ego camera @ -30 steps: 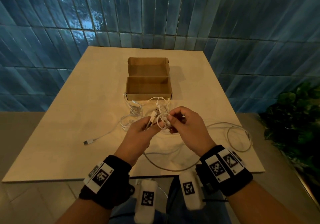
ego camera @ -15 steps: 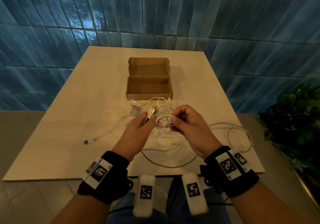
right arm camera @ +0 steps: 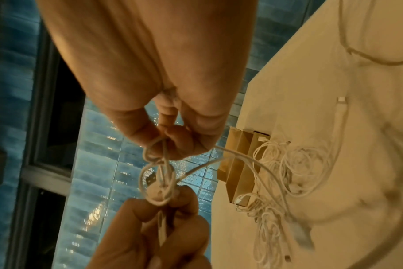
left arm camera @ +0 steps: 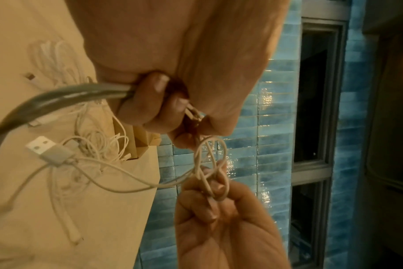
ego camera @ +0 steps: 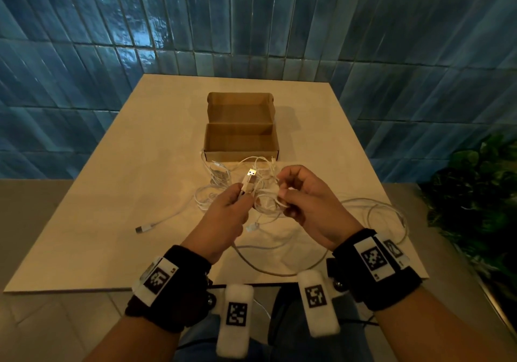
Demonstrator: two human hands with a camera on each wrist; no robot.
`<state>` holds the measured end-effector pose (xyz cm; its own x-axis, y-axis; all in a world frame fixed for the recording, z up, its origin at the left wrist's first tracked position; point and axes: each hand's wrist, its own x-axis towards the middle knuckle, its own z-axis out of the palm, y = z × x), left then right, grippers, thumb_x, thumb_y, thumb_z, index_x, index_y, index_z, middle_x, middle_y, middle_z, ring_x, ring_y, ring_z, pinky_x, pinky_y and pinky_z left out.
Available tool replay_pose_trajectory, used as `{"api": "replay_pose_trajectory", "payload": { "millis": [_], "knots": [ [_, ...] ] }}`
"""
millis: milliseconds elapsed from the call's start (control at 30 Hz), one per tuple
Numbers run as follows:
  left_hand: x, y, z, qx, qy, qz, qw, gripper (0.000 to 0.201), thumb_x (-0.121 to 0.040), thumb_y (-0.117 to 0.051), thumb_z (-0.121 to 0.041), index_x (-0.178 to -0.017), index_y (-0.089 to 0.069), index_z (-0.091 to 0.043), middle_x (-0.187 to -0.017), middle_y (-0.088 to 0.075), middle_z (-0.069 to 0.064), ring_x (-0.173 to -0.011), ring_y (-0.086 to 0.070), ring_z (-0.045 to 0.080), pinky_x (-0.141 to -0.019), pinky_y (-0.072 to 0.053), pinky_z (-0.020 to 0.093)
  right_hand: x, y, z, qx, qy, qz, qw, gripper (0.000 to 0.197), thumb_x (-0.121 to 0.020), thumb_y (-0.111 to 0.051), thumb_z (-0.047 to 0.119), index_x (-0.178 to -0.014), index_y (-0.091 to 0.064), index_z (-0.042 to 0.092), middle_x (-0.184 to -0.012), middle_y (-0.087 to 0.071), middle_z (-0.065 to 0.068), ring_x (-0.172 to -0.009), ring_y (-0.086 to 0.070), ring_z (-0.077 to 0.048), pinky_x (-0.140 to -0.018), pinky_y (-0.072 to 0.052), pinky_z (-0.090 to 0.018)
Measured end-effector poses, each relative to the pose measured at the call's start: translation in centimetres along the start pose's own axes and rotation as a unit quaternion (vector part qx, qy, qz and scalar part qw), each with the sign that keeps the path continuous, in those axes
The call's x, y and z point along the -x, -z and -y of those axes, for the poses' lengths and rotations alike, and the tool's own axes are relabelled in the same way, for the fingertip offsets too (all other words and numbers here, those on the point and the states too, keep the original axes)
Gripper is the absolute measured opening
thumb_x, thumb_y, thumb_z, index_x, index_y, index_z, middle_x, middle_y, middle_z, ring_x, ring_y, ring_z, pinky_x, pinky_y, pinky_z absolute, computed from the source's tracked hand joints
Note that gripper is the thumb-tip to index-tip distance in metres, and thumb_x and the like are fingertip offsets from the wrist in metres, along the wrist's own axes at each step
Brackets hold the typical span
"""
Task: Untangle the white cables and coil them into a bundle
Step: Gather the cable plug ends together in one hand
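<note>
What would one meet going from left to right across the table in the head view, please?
Loose USB plug → left hand → right hand → big cable loop → plant.

Knotted white cables (ego camera: 268,194) held above the table, ends trailing.

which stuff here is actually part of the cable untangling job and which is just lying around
Part of the job:
- white cables tangled on the table
- knot pinched by the right hand
- USB plug gripped by the left hand
- loose cable end

Just lying about:
- open cardboard box
- table
- plant
</note>
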<state>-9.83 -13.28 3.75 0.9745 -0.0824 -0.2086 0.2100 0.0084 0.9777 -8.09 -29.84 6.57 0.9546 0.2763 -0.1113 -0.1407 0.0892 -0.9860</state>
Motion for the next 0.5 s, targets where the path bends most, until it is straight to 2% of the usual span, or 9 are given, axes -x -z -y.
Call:
{"api": "replay_pose_trajectory", "payload": {
  "millis": [100, 167, 233, 367, 500],
  "knots": [
    [-0.03, -0.24, -0.05, -0.02, -0.015, -0.007, 1.0, 0.013, -0.099, -0.045, -0.017, -0.086, -0.048, -0.014, -0.06, -0.029, -0.006, -0.049, -0.023, 0.007, -0.043, -0.022, 0.021, 0.05, -0.16, 0.41, 0.135, 0.007, 0.016, 0.991, 0.01, -0.088, -0.06, 0.005, -0.096, -0.06, 0.011, -0.087, -0.054, -0.001, -0.057, -0.046, -0.006, -0.052, -0.036, -0.018],
    [0.01, -0.45, -0.08, -0.012, -0.009, -0.006, 1.0, 0.014, -0.099, -0.044, -0.016, -0.086, -0.049, -0.015, -0.059, -0.029, -0.005, -0.048, -0.024, 0.006, -0.042, -0.022, 0.021, -0.21, -0.22, 0.29, 0.264, 0.04, 0.019, 0.963, 0.005, -0.087, -0.066, 0.017, -0.091, -0.065, 0.015, -0.09, -0.059, 0.0, -0.064, -0.055, -0.009, -0.056, -0.043, -0.017],
    [0.09, -0.54, -0.15, 0.004, -0.001, 0.002, 1.0, 0.014, -0.1, -0.044, -0.016, -0.087, -0.048, -0.014, -0.06, -0.027, -0.004, -0.048, -0.022, 0.006, -0.042, -0.02, 0.021, -0.37, -0.23, 0.0, 0.337, 0.056, 0.015, 0.94, 0.004, -0.086, -0.067, 0.021, -0.085, -0.066, 0.017, -0.092, -0.059, -0.001, -0.071, -0.059, -0.009, -0.062, -0.048, -0.018],
    [0.15, -0.11, -0.35, 0.016, -0.009, 0.031, 0.999, 0.014, -0.101, -0.047, -0.02, -0.089, -0.051, -0.014, -0.059, -0.027, -0.007, -0.048, -0.022, 0.006, -0.041, -0.023, 0.018, -0.33, 0.11, -0.13, 0.275, 0.037, -0.013, 0.961, 0.006, -0.089, -0.063, 0.015, -0.088, -0.064, 0.009, -0.089, -0.06, -0.004, -0.054, -0.053, -0.001, -0.051, -0.041, -0.014],
    [0.23, 0.01, -0.63, 0.007, -0.025, 0.049, 0.998, 0.019, -0.101, -0.047, -0.019, -0.084, -0.055, -0.016, -0.056, -0.03, -0.012, -0.047, -0.025, 0.003, -0.042, -0.025, 0.016, -0.21, 0.43, -0.33, 0.18, 0.007, -0.025, 0.983, 0.01, -0.092, -0.056, 0.01, -0.084, -0.06, 0.012, -0.078, -0.056, 0.001, -0.053, -0.05, -0.002, -0.05, -0.04, -0.02]
  ]
}}
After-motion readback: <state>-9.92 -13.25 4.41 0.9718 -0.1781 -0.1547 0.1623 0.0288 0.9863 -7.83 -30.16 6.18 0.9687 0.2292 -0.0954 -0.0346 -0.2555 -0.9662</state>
